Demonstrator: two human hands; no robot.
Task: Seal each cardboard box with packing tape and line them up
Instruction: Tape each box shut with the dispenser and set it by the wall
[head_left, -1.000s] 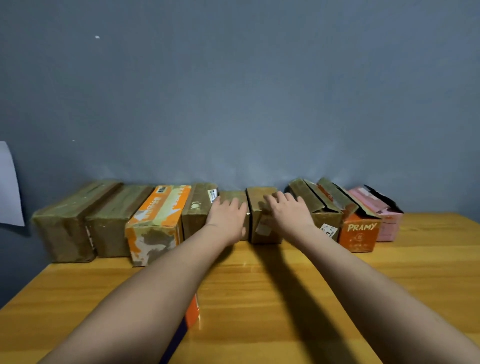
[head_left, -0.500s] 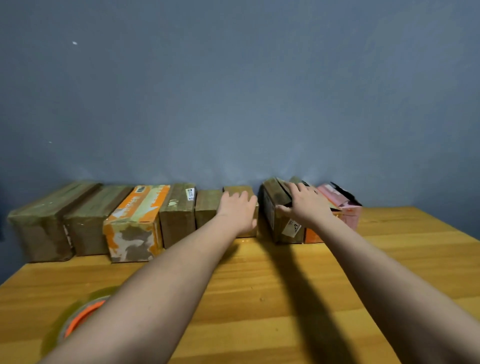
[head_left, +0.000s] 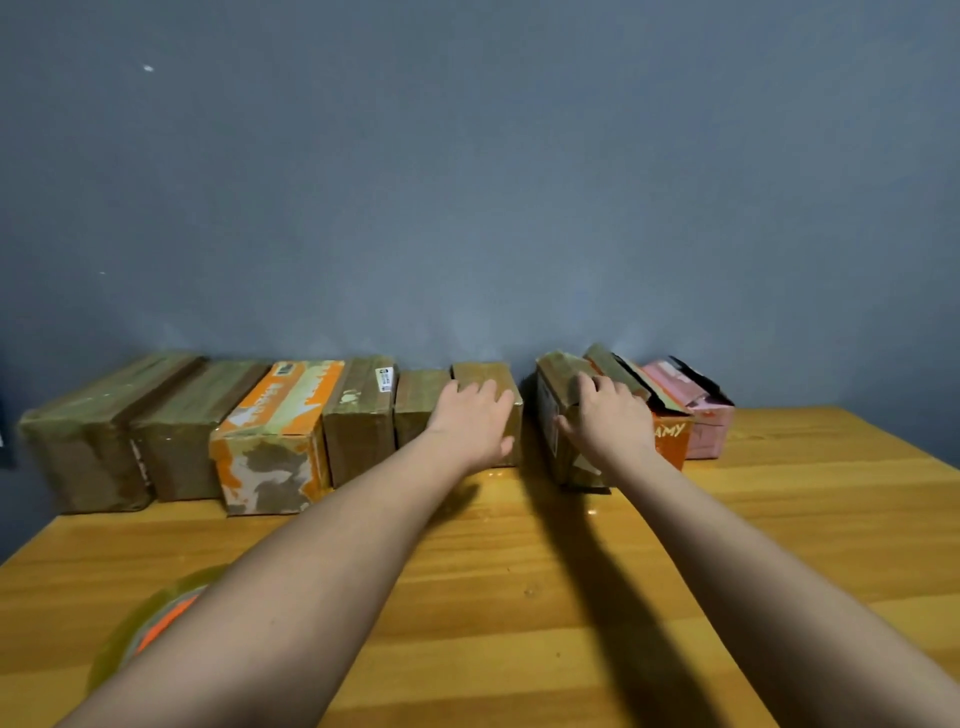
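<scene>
Boxes along tabletop's (head_left: 519, 597) far edge — your left hand (head_left: 475, 423) flat, steadying the taped box (head_left: 485, 379); right hand (head_left: 605, 421) gripping open-flapped box (head_left: 553, 384) for sealing.

9 cardboard boxes (head_left: 358, 421) (6 in the left run), 1 tape roll (head_left: 150, 623), 2 hands (head_left: 475, 418).

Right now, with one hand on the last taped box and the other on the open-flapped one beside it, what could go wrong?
1. The right hand grips the open box by its loose flap; pulling may bend or tear it, or tip the box.
2. That box leans against the orange box, which could shift and knock the pink box.
3. The left forearm passes over the tape roll near the table edge and could sweep it off.
</scene>
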